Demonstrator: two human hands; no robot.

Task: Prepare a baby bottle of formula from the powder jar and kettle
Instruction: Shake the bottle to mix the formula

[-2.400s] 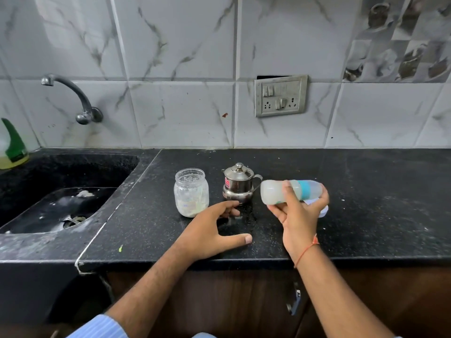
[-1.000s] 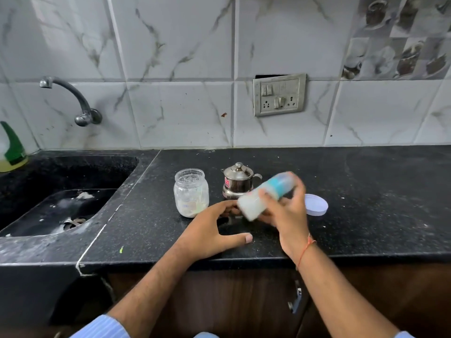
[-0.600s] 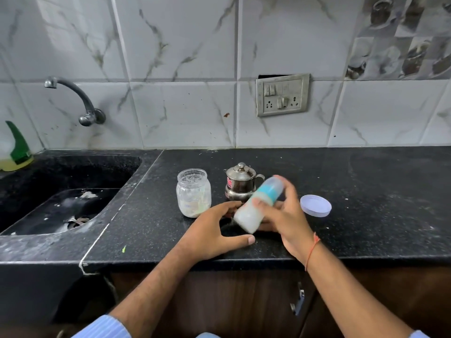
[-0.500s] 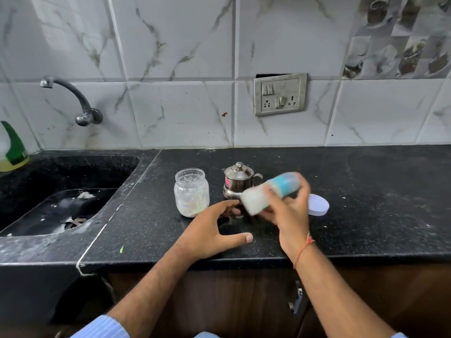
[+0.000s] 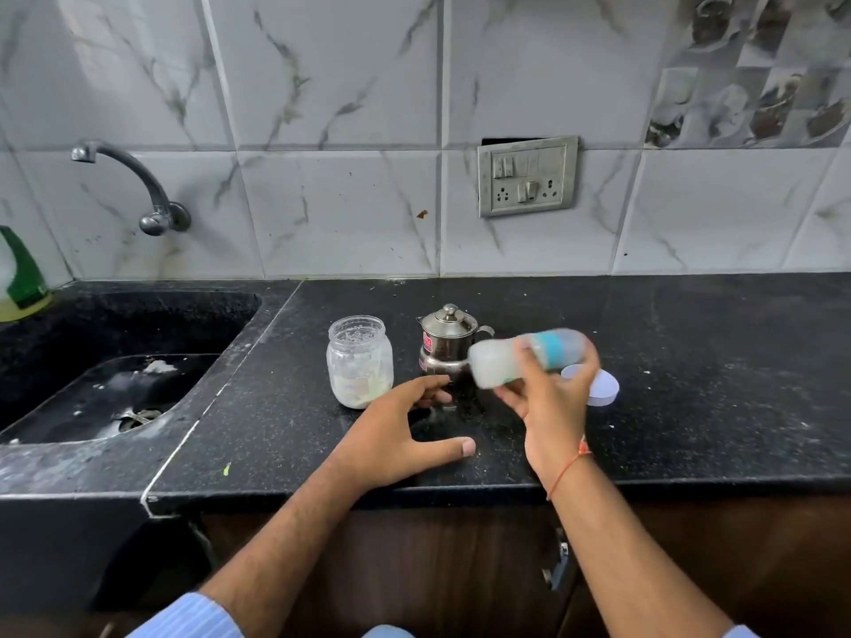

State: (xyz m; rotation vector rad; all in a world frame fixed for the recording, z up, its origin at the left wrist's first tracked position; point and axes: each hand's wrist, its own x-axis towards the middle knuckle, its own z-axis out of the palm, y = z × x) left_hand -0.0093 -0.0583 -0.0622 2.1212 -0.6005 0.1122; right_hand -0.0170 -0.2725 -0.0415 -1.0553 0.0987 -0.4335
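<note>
The black surface (image 5: 690,384) carries the kettle (image 5: 445,345) and the uncapped powder jar (image 5: 359,361). The left hand (image 5: 396,435) rests spread and flat. The right hand (image 5: 548,398) grips the blurred, tilted, milky bottle (image 5: 525,356) above it: filling looks done, mixing under way; the jar lid (image 5: 603,389) lies unreplaced.

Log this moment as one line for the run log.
right hand: holds bottle sideways, blurred | left hand: flat on counter | jar: open | lid: on counter
</note>
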